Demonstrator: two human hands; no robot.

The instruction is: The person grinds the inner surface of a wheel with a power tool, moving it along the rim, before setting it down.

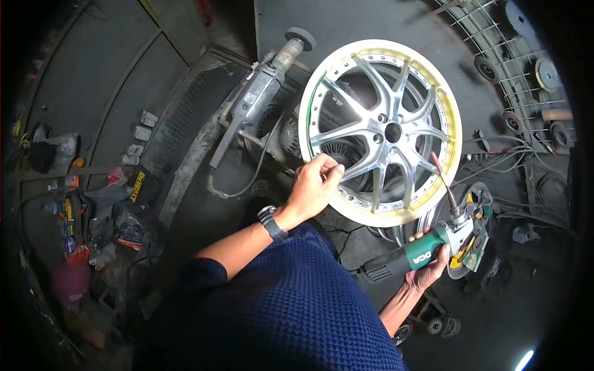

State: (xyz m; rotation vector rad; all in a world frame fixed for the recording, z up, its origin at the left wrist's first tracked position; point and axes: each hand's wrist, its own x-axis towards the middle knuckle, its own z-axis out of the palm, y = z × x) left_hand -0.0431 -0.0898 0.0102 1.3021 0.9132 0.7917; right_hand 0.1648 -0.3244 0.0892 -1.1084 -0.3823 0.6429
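A silver multi-spoke wheel rim [385,102] with a yellowish outer lip faces me. My left hand [314,187], a watch on its wrist, overlaps the rim's lower left edge. Its fingers are curled and pinched together; I cannot tell what, if anything, is between them. Lower right, my right hand [431,267] is wrapped round the green and black body of a DCA-marked power grinder [422,251]. From the grinder's metal head a thin shaft with a reddish tip [437,164] points up and overlaps the rim's right side.
Left of the rim stands a grey bench grinder [255,99] with a round wheel on its end. A wire rack [495,46] with several discs is at upper right. Cables [504,154] run below it. Bags, boxes and tools [93,216] crowd the left side.
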